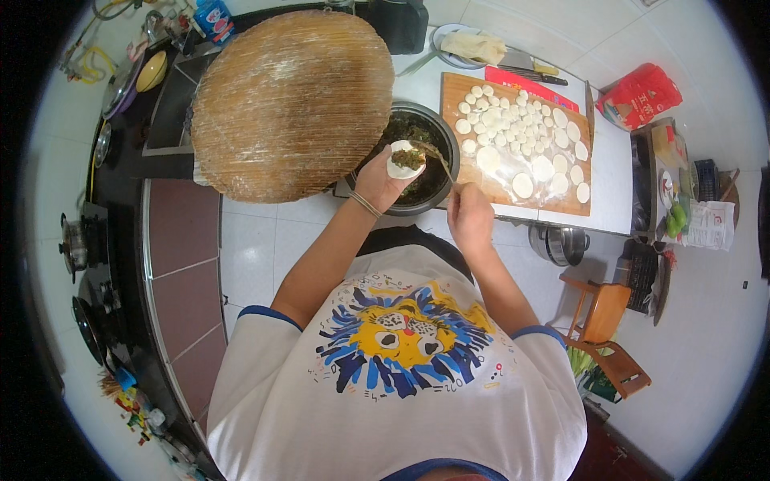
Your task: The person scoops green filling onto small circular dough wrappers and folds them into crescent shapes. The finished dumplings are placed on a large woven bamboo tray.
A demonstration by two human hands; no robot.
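My left hand (380,181) is closed around the edge of a round white dumpling wrapper (395,169), held over a dark pot (453,144). A mound of dark green filling (409,159) lies in the wrapper. In my right hand (470,210) is a thin tan utensil (446,167), its far end reaching the filling; its exact kind is hard to make out. More green filling (407,126) lies in the pot. To the right, a wooden board (521,204) bears many small dough pieces (514,128) and several flat wrappers (542,168).
A large round slatted tray (293,104), dusted with flour, stands at the left. Behind the board are a plate (443,38), knives (552,78) and a red sheet (513,78). A red bag (640,98) is at the far right. Below stand a metal pot (561,245) and a wooden chair (603,314).
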